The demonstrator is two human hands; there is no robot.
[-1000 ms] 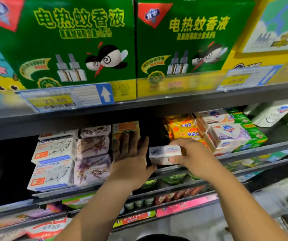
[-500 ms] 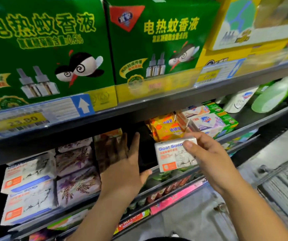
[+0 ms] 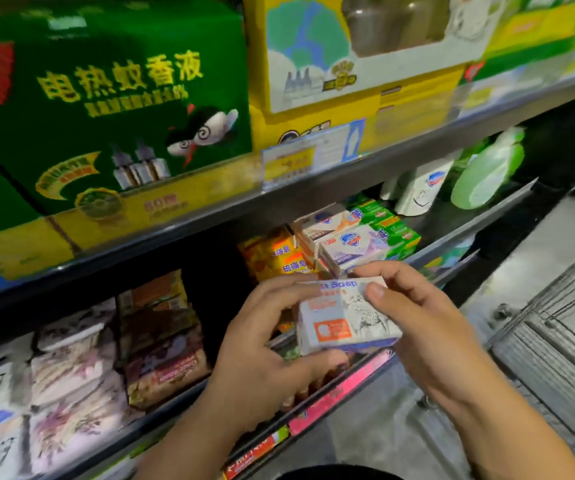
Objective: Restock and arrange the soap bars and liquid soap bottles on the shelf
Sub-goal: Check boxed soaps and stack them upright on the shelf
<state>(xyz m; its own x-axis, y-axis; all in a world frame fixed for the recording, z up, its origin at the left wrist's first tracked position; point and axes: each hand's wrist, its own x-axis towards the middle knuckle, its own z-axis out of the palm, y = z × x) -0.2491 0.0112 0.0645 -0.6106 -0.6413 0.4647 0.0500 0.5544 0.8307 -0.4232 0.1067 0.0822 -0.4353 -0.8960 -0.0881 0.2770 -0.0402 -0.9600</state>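
Store shelving fills my view, with green cartons (image 3: 123,116) and a yellow carton (image 3: 348,64) on the top level. On the soap shelf (image 3: 480,220) below stand a white liquid soap bottle (image 3: 421,188) and a green bottle (image 3: 487,171) at the far right. Beside them are stacked soap bars: green packs (image 3: 393,226), white packs (image 3: 352,244) and orange-yellow packs (image 3: 275,258). Further left sit brown packs (image 3: 161,337) and floral packs (image 3: 71,375).

I hold a white goat soap box (image 3: 341,320) in the air just in front of the shelf edge, below the white packs. My left hand (image 3: 262,348) curls round its left end, thumb underneath. My right hand (image 3: 428,327) pinches its right end, with the thumb on the printed face and the other fingers (image 3: 379,268) over the top edge. A metal cart (image 3: 556,341) stands at my right.
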